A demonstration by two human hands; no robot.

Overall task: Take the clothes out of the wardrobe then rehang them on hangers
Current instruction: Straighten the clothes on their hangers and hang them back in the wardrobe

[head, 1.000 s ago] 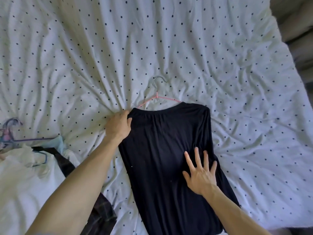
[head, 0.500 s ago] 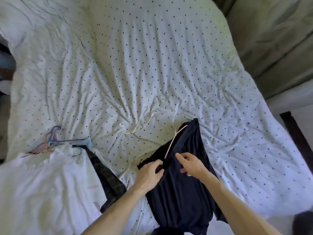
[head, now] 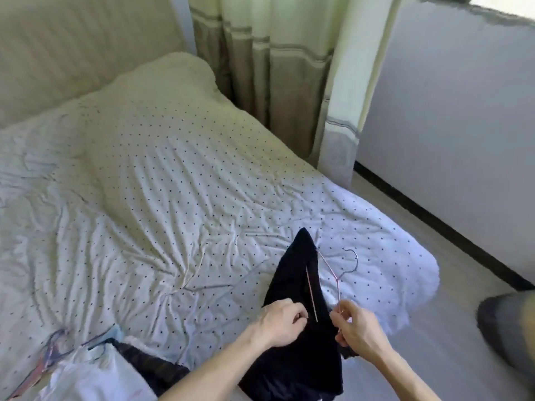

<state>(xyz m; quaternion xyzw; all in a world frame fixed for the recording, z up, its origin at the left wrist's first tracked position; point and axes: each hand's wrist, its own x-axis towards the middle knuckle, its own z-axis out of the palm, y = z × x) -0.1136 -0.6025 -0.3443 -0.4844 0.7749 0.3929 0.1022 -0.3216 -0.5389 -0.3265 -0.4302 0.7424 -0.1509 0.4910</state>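
Evidently the hanging step is in hand: the left hand (head: 282,319) grips a fold of the black garment (head: 292,273), limp soft jersey raised in a peak above the dotted bedsheet (head: 173,198). Just beside it, the right hand (head: 359,332) pinches one arm of the pink wire hanger (head: 336,279), whose grey hook curls away beyond the fingers. Next, I judge, the cloth needs seating evenly on both thin wire shoulders, since such slack fabric could slide off.
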